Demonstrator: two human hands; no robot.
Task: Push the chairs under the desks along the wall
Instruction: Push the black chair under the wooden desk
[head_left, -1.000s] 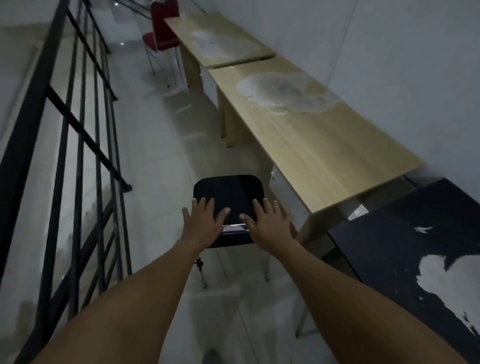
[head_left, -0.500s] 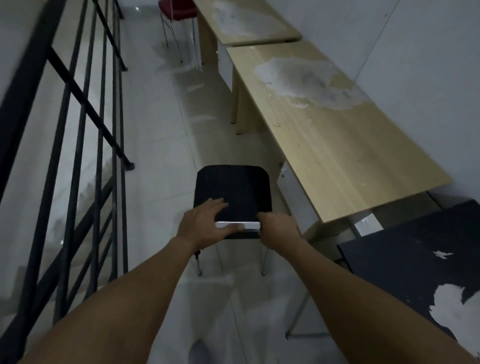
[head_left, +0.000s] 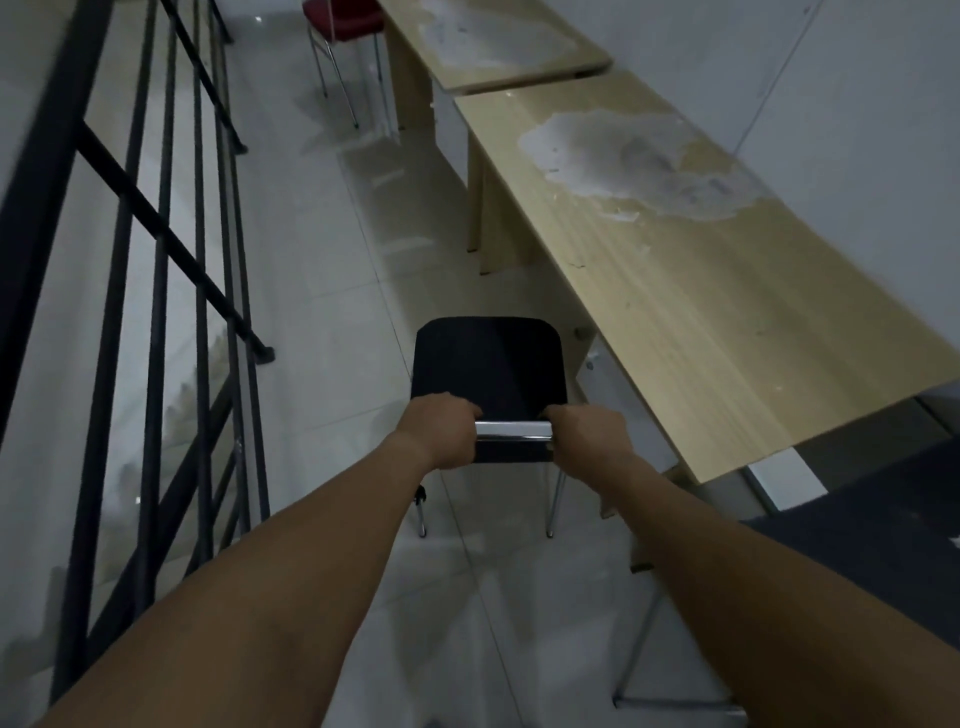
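A black chair (head_left: 488, 364) with chrome legs stands on the tiled floor in the aisle, left of a long wooden desk (head_left: 701, 291) set against the wall. My left hand (head_left: 441, 431) and my right hand (head_left: 587, 436) both grip the top of its backrest, either side of a chrome bar. The chair's seat points away from me, along the aisle. A red chair (head_left: 343, 21) stands at the far end beside a second wooden desk (head_left: 498, 47).
A black metal railing (head_left: 171, 291) runs along the left side of the narrow aisle. A dark desk (head_left: 883, 561) with metal legs is at the lower right. The white wall (head_left: 857, 104) lies behind the desks.
My hands went from lying flat on the backrest to closing around its top edge. The view has moved forward and tilted down along the aisle.
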